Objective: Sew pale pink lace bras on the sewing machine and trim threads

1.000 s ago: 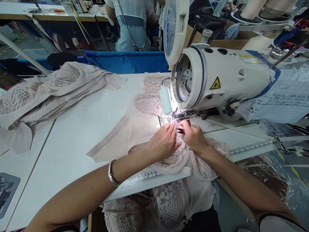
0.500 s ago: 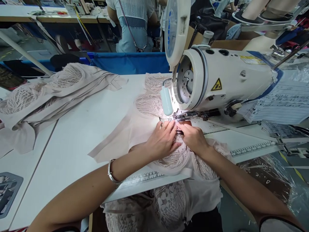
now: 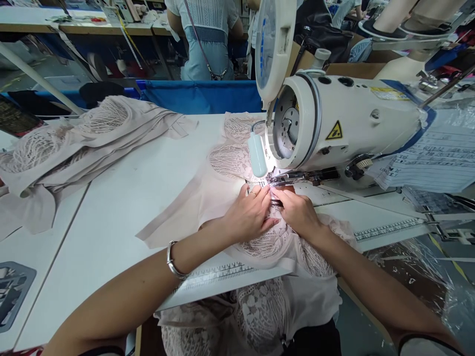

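Note:
Pale pink lace fabric lies under the needle area of a white sewing machine and drapes over the table's front edge. My left hand presses on the fabric just left of the needle, fingers bent and fingertips close to the presser foot. On the other side my right hand pinches the fabric edge, thumb and fingers nearly meeting my left fingertips. A small lamp lights this spot. The needle itself is hard to make out behind the fingertips.
A heap of pink lace pieces rests on the table's left side. Printed rulers run along the front edge. Written sheets hang at the right. More lace fabric lies over my lap. A person is beyond the blue cloth.
Both hands stay almost in place at the needle, gripping the fabric as before. The whole view has shifted very slightly; the fabric shows no clear movement.

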{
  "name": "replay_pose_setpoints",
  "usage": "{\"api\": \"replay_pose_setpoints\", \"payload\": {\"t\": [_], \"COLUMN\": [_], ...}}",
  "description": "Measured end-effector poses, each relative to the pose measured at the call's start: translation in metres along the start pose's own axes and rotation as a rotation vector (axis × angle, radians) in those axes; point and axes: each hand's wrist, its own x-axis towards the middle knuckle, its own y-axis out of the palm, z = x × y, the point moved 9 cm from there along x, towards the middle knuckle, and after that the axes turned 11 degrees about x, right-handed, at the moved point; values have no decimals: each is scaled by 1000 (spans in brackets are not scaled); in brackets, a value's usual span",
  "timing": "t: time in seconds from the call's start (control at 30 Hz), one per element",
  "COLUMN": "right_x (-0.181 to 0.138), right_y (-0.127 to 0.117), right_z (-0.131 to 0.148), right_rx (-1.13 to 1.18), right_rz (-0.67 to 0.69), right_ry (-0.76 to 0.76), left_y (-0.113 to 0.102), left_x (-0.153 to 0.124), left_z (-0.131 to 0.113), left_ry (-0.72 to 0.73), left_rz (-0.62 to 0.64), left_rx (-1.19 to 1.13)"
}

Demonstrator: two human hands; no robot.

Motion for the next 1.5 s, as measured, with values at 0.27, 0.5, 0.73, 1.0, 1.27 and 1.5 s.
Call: {"api": "replay_pose_setpoints", "payload": {"t": [0.27,0.5,0.73,1.0,1.27,1.5], "right_x": [-2,-1,0,2,0,17], "right_y": [-1,-1,1,-7,-10,-6], "right_z": [0,1,-1,-7,-10,-2], "right_rx": [-4,-1,26,108,257,183], "right_rz": [-4,-8,36,31,42,37], "right_ry": [5,4,21,87,17,12], "left_y": [-2,-2,2,-8,-7,-6], "left_x": [-2,-2,-1,-3,-7,0], "left_z": [0,0,1,-17,-20,12], "left_ry": [-8,-5,-25,131,177,188], "left_rz": [-60,-49,-26,-66,83,32], "left_rx": [26,36,33,147,21,-155]}}
